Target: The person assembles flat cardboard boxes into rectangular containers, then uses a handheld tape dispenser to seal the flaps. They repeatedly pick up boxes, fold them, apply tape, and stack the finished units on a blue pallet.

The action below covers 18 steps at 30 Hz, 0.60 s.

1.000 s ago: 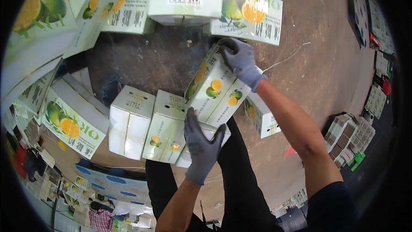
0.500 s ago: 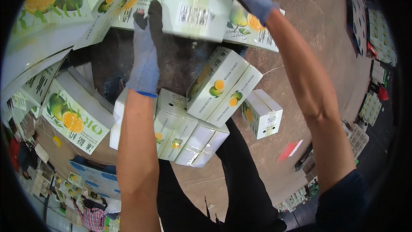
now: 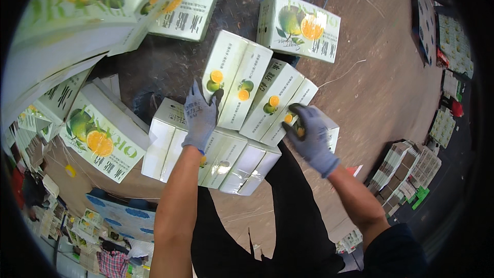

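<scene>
My left hand [image 3: 199, 118], in a grey-blue glove with dark fingertips, rests at the left edge of a white-and-green fruit carton [image 3: 237, 74]. Its fingers are stretched out along the side. Printed oranges and green fruit show on that carton's upper face, with a tape seam down the middle. A second carton [image 3: 275, 100] lies tilted right beside it. At the lower right edge of this second one is my right hand [image 3: 311, 136], gloved alike, fingers spread with thumb and forefinger apart; whether they touch the carton I cannot tell. Below both lie more cartons [image 3: 221, 157].
Another carton [image 3: 309, 25] stands at the far right, and one more [image 3: 188, 13] at the far left. Large cartons [image 3: 77, 15] crowd the left edge. A small carton [image 3: 329, 128] is partly behind my right hand. Flat cardboard stacks [image 3: 404, 172] stand farther right on brown floor [image 3: 381, 87].
The carton held between my hands at the top has come down toward me and lies beside the tilted carton. My right hand has moved down to the tilted carton; my left hand moved nearer too.
</scene>
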### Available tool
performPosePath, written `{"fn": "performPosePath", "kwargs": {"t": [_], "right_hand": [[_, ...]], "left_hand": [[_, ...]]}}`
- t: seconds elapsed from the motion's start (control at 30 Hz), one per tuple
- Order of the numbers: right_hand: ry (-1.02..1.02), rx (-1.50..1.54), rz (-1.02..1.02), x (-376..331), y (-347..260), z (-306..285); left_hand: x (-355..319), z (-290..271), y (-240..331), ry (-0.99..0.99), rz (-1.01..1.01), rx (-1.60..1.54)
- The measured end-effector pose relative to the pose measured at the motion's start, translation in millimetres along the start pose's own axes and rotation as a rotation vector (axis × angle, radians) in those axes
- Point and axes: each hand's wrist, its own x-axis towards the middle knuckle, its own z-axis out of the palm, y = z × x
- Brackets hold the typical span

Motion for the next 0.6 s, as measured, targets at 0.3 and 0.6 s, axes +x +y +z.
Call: {"fn": "performPosePath", "kwargs": {"t": [0.3,0.6], "right_hand": [[-0.274,-0.226,-0.26,205.7,-25.9,18.4],[0.062,-0.31,-0.414,156.1,-14.8,17.0]], "left_hand": [[2.1,6.8,-8.9,0.013,-0.001,-0.136],[-94.9,-105.4,8.8,0.439,-0.3,-0.323]]}}
